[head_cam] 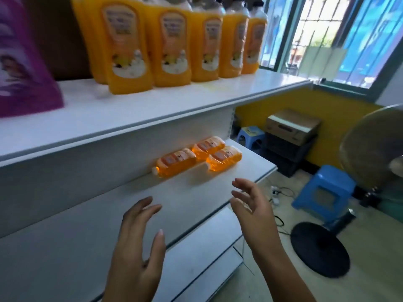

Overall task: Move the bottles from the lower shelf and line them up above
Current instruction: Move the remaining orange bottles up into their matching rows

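— Item one, the stock to shift?

— Three orange bottles lying on their sides on the lower shelf (135, 199), pushed back toward the rear panel: the left bottle (176, 162), the rear bottle (208, 145) and the front bottle (224, 158), all close together, the left and rear ones seemingly touching.

— Item two, the destination?

— The upper shelf (152, 110), where five upright orange bottles (170, 46) stand in a row running back toward the window (327, 35). A purple pack (24, 62) sits at the left.

— Hands?

— Left hand (135, 253) and right hand (254, 210) both hover before the lower shelf, fingers spread and loosely bent, holding nothing, well short of the bottles.

— How best to proceed?

— I'd say take the front bottle first, gripping round its body, since it lies nearest the shelf's edge (the other two sit deeper under the overhang). Draw it out toward you before lifting, or it may knock the upper shelf's front lip.

— Room to work?

— A bare strip runs along the front of the upper shelf, and more to its right end. Beyond the shelf's right end stand a blue stool (325, 188) and a fan (370, 149), clear of the reach.
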`<state>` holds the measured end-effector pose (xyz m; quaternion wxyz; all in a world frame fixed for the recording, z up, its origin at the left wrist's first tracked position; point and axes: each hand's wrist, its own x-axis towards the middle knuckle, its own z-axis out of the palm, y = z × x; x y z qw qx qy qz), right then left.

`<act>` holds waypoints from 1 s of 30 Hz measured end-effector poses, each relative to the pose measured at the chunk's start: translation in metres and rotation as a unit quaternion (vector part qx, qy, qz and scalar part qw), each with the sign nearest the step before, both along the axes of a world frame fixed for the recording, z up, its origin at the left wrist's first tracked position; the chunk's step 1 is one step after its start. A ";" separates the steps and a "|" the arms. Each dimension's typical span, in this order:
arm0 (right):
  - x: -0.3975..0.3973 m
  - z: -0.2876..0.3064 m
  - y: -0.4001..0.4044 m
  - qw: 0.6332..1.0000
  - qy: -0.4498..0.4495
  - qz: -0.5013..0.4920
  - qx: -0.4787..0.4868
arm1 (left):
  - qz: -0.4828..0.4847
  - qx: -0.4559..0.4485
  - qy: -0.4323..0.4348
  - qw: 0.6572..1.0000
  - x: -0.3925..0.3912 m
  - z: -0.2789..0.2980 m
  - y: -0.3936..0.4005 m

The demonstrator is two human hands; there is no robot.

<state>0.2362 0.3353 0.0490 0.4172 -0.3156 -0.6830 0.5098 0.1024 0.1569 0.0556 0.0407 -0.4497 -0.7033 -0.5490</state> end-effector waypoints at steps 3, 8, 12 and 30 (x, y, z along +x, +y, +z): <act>0.009 -0.028 0.026 0.999 -0.027 -0.017 -0.029 | -0.013 -0.053 -0.047 0.997 -0.003 -0.025 0.021; 0.006 -0.060 0.082 0.997 -0.069 0.011 -0.043 | -0.041 -0.130 -0.090 0.987 -0.006 -0.047 0.078; 0.000 -0.072 0.150 0.992 -0.115 0.048 -0.027 | -0.041 -0.167 -0.115 0.978 0.001 -0.060 0.143; -0.133 -0.084 0.380 0.915 -0.250 0.289 0.131 | 0.082 -0.102 -0.362 0.923 -0.032 -0.100 0.345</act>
